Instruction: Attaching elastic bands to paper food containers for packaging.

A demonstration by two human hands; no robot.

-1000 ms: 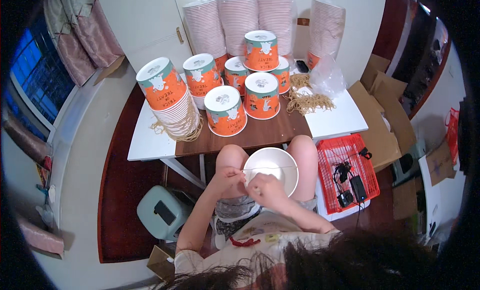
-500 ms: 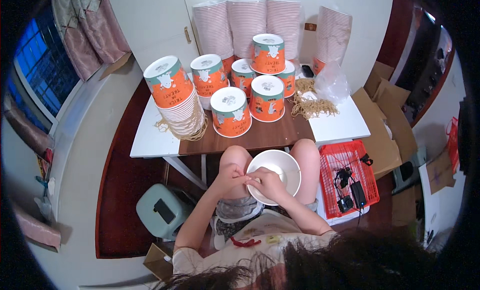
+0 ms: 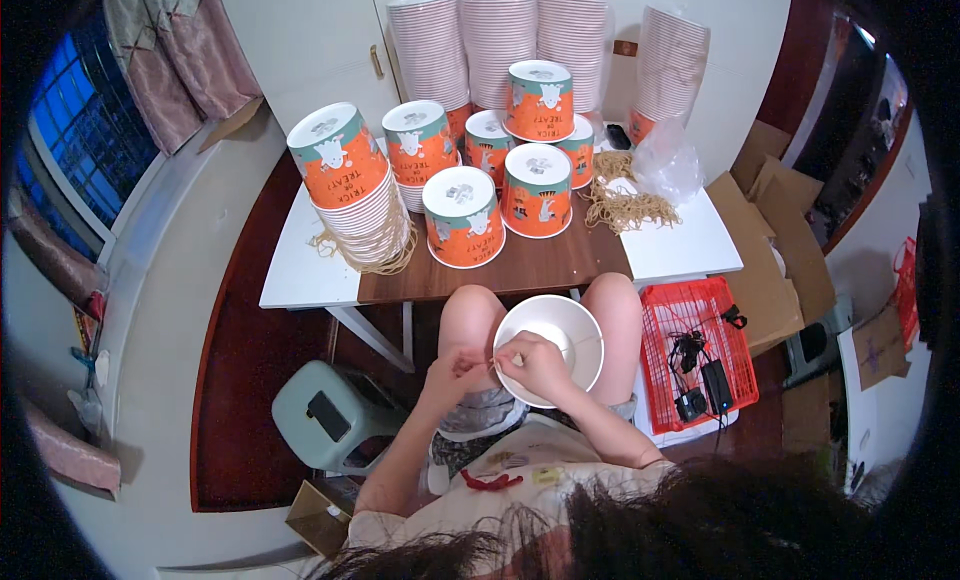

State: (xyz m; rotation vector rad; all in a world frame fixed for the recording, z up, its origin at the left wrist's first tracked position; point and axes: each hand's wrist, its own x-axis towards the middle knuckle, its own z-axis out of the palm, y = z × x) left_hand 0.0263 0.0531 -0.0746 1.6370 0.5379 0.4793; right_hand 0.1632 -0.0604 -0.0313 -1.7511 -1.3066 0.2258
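Note:
A paper bucket (image 3: 585, 375), white inside, rests mouth up between my thighs. A thin tan cord (image 3: 588, 340) shows at its right rim. At the left rim my left hand (image 3: 458, 372) is closed, thumb and fingertips pinching a thin strand that looks like the same cord. My right hand (image 3: 535, 368) reaches over the bucket's mouth and pinches at the same spot, its fingertips almost meeting the left ones. The bit between the fingertips is too small to see clearly.
Upside-down orange-and-green buckets (image 3: 465, 230) stand on the table (image 3: 450, 285), with a tilted bucket stack (image 3: 345, 165) at left. Loose tan cords (image 3: 630, 210) and a plastic bag (image 3: 668, 165) lie at right. A red basket (image 3: 655, 380) holds black electronics; a stool (image 3: 300, 430) stands left.
My fingertips have come slightly apart at the left rim, and my left hand has shifted a little left. The bucket stays in place; the whole view has tilted slightly.

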